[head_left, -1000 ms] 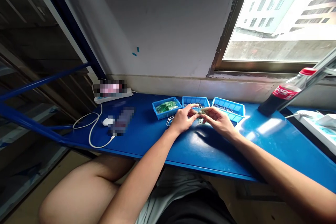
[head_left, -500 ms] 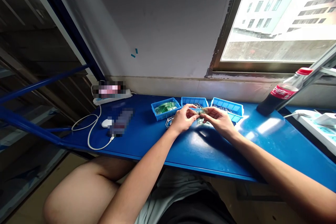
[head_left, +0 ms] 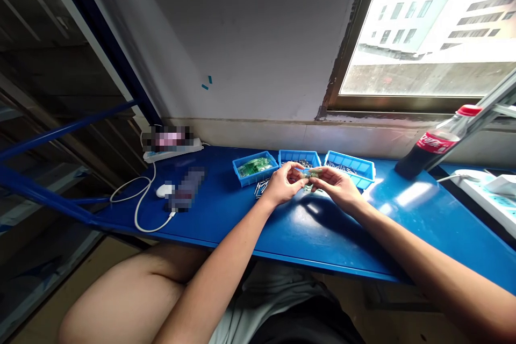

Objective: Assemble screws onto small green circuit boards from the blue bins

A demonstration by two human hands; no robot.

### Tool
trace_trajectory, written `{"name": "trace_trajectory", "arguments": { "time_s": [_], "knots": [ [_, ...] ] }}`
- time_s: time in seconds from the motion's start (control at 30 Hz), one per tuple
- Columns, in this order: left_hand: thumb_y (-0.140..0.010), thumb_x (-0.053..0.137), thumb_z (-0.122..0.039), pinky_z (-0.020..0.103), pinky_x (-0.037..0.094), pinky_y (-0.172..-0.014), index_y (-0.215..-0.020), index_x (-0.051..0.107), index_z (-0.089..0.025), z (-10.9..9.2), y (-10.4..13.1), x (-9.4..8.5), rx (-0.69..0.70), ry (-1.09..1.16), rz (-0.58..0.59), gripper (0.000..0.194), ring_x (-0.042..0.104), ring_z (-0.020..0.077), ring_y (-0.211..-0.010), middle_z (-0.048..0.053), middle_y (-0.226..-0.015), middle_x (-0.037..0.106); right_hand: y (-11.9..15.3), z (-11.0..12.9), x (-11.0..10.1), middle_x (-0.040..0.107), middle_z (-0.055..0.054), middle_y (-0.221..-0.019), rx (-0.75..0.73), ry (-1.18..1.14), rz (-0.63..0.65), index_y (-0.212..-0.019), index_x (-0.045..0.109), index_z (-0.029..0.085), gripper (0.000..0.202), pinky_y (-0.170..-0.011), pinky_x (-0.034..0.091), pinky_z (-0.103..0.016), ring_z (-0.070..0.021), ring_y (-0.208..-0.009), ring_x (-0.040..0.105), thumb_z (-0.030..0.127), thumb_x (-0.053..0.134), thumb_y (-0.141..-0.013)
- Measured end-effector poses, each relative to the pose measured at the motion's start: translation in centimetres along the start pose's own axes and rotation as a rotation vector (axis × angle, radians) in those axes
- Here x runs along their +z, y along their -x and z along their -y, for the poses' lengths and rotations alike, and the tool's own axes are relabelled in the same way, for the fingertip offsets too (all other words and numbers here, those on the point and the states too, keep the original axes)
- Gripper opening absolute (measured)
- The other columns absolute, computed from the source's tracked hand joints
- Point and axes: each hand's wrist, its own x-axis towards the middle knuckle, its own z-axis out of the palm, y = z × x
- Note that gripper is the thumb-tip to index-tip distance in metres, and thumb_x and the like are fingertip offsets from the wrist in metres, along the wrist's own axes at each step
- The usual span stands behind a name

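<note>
My left hand (head_left: 285, 183) and my right hand (head_left: 335, 184) meet above the blue table, fingertips close together. Between them they pinch a small clear greenish plastic bag (head_left: 309, 176), mostly hidden by the fingers. Just behind stand three blue bins. The left bin (head_left: 245, 178) holds green-tinted plastic bags (head_left: 256, 166). Small metal parts lie in the middle bin (head_left: 299, 153) and thin dark metal pieces in the right bin (head_left: 365, 166). Several metal screw-like pieces (head_left: 261, 188) rest on the table beside my left hand. Under my hands lies more clear plastic (head_left: 313, 189).
A cola bottle (head_left: 433, 142) stands at the right by a metal bar, near a white power strip (head_left: 502, 196). On the left are a blurred-out phone-like object (head_left: 186, 191), a white cable (head_left: 139, 215) and another power strip (head_left: 173, 151). A blue frame bar (head_left: 68, 129) borders the table.
My fingertips have drawn slightly closer together, and the plastic between them is now more bunched and covered. The bins and other things stay where they were.
</note>
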Motion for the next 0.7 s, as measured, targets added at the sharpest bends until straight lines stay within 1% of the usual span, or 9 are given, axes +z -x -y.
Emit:
{"name": "trace_trajectory", "arguments": {
  "time_s": [0.17,0.3,0.37,0.43,0.5,0.53,0.6,0.67,0.7],
  "knots": [
    [-0.09,0.082,-0.026,0.039,0.065,-0.093,-0.127,0.07,-0.017,-0.83,0.08,-0.3,-0.034,0.013,0.006,0.04,0.081,0.0239,-0.096,0.011,-0.104,0.083,0.06,0.41,0.0,0.079,-0.003,-0.088,0.012,0.007,-0.035,-0.104,0.075,0.025,0.044,-0.073,0.063,-0.04,-0.022,-0.073,0.074,0.059,0.092,-0.08],
    [-0.094,0.078,-0.027,0.04,0.066,-0.094,-0.131,0.071,-0.017,-1.04,0.06,-0.42,-0.02,-0.042,0.003,0.038,0.081,0.024,-0.098,0.011,-0.105,0.083,0.1,0.46,0.01,0.08,-0.004,-0.088,0.018,0.033,-0.073,-0.103,0.075,0.025,0.044,-0.073,0.063,-0.04,-0.0224,-0.072,0.074,0.059,0.092,-0.08],
    [-0.095,0.077,-0.027,0.038,0.067,-0.089,-0.129,0.072,-0.018,-0.89,0.03,-0.39,0.044,-0.141,-0.05,0.035,0.08,0.0237,-0.099,0.011,-0.11,0.082,0.11,0.46,-0.05,0.079,-0.003,-0.085,0.029,0.034,-0.096,-0.108,0.075,0.026,0.045,-0.073,0.064,-0.04,-0.0225,-0.07,0.074,0.057,0.092,-0.08],
    [-0.096,0.076,-0.027,0.036,0.068,-0.083,-0.123,0.074,-0.018,-0.71,0.04,-0.34,0.156,-0.29,-0.113,0.029,0.079,0.0233,-0.101,0.012,-0.118,0.079,0.11,0.48,-0.14,0.079,-0.001,-0.082,0.046,0.012,-0.135,-0.12,0.073,0.028,0.053,-0.072,0.065,-0.041,-0.0231,-0.07,0.076,0.055,0.093,-0.079],
    [-0.096,0.075,-0.026,0.037,0.068,-0.087,-0.117,0.077,-0.019,-0.58,0.13,-0.28,0.283,-0.426,-0.13,0.022,0.077,0.0236,-0.106,0.012,-0.123,0.075,0.12,0.54,-0.22,0.08,-0.001,-0.084,0.057,-0.014,-0.174,-0.132,0.069,0.029,0.065,-0.073,0.067,-0.042,-0.0242,-0.072,0.077,0.055,0.094,-0.078],
    [-0.097,0.075,-0.027,0.04,0.067,-0.093,-0.116,0.078,-0.019,-0.54,0.19,-0.25,0.337,-0.472,-0.111,0.021,0.076,0.0243,-0.11,0.011,-0.124,0.074,0.14,0.58,-0.24,0.081,-0.002,-0.087,0.061,-0.023,-0.183,-0.134,0.068,0.029,0.067,-0.075,0.067,-0.043,-0.0248,-0.073,0.078,0.056,0.094,-0.078],
    [-0.096,0.077,-0.031,0.044,0.063,-0.106,-0.12,0.078,-0.02,-0.48,0.3,-0.14,0.407,-0.525,-0.04,0.026,0.073,0.0267,-0.12,0.011,-0.127,0.074,0.22,0.66,-0.24,0.082,-0.004,-0.094,0.069,-0.028,-0.17,-0.133,0.069,0.029,0.066,-0.078,0.068,-0.044,-0.0253,-0.075,0.08,0.058,0.092,-0.079],
    [-0.094,0.08,-0.033,0.045,0.062,-0.109,-0.127,0.076,-0.02,-0.42,0.34,-0.01,0.421,-0.539,0.02,0.035,0.072,0.0284,-0.124,0.012,-0.131,0.074,0.33,0.73,-0.22,0.083,-0.005,-0.098,0.074,-0.02,-0.14,-0.13,0.071,0.028,0.06,-0.08,0.069,-0.045,-0.0251,-0.075,0.08,0.059,0.091,-0.082],
    [-0.094,0.08,-0.032,0.045,0.062,-0.107,-0.128,0.076,-0.02,-0.41,0.31,0.06,0.419,-0.532,0.033,0.036,0.072,0.0283,-0.123,0.012,-0.13,0.075,0.38,0.76,-0.2,0.083,-0.005,-0.099,0.069,-0.017,-0.128,-0.128,0.072,0.028,0.057,-0.08,0.069,-0.044,-0.0249,-0.075,0.08,0.059,0.089,-0.084]
  ]
}}
